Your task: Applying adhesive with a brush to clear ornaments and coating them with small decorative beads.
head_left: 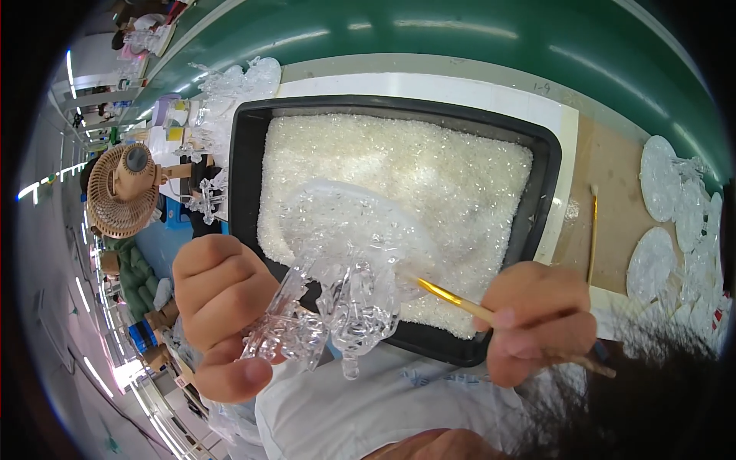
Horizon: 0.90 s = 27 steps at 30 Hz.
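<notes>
My left hand (222,314) is closed on a transparent plastic figure piece (360,299) with several moulded shapes and a broad round base. The piece is tilted over a black tray (244,192) filled with white, glittery granules (452,169). In my right hand (540,322), the fingers pinch a paintbrush (456,299) with a gold ferrule and a pale wooden handle. Its bristles point left, close against the figure piece beside the base; whether they touch it I cannot tell. My left fingers hide the lower left end of the piece.
At the right, a second thin brush (593,230) lies on brown board, and several transparent round-based pieces (652,264) stand beyond it. More transparent pieces (245,80) sit at the back left, near a tan fan (123,192). A green belt (429,34) runs along the far side.
</notes>
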Motion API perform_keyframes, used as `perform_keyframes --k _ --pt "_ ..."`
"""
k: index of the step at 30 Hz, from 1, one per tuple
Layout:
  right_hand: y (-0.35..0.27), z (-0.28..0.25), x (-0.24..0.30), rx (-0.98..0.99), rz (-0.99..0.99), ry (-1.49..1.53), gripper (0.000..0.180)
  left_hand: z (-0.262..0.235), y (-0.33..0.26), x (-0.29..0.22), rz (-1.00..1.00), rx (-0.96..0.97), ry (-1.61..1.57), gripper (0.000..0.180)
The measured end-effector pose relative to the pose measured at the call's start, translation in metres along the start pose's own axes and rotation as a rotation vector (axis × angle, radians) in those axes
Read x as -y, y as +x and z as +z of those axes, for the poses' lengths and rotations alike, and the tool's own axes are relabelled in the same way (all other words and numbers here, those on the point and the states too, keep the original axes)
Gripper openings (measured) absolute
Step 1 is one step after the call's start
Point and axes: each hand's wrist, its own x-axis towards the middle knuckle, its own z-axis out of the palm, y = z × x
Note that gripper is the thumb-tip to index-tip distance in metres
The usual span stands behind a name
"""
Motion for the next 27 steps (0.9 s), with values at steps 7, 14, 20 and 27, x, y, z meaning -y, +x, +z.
perform_keyframes --k 7,14,20,27 --pt "0.012 -0.009 0.015 0.225 0.134 -0.034 0.029 -0.007 0.009 -0.014 -0.037 0.215 0.108 0.044" --pt "0.009 -0.007 0.012 0.258 0.066 -0.143 0.043 -0.001 0.01 0.0 0.161 0.22 0.025 0.049" --pt "0.002 0.002 0.011 0.19 0.009 -0.216 0.047 0.0 0.011 0.005 0.209 0.216 0.015 0.049" --pt "-0.003 -0.004 0.007 0.207 -0.063 -0.108 0.042 0.002 0.012 0.005 0.229 0.192 0.005 0.051"
